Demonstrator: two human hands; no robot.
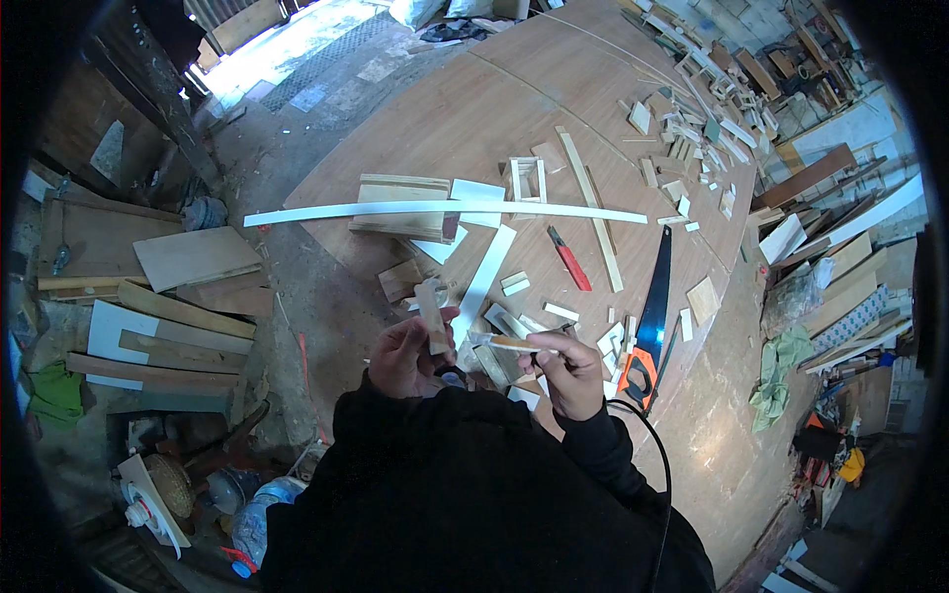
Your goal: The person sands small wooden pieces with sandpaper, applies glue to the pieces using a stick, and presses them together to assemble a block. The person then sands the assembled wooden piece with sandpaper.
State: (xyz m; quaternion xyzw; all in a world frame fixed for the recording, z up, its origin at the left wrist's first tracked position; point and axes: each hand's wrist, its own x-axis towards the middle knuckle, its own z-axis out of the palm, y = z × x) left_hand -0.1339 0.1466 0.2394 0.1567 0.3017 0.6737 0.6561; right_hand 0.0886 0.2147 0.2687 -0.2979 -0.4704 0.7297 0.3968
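Head view, brush [507,343] between right fingers [563,347]

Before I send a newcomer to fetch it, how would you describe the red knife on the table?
On the big brown table, find the orange-handled saw near its right edge. Left of the blade, beyond the right hand, lies the knife: slim, red-bodied and dark-tipped, unlike the pale wood strip beside it.

Left hand [398,356]: fingers curled, grip closed. Right hand [575,378]: thumb and fingers in pinch grip. Hands bare, apart.
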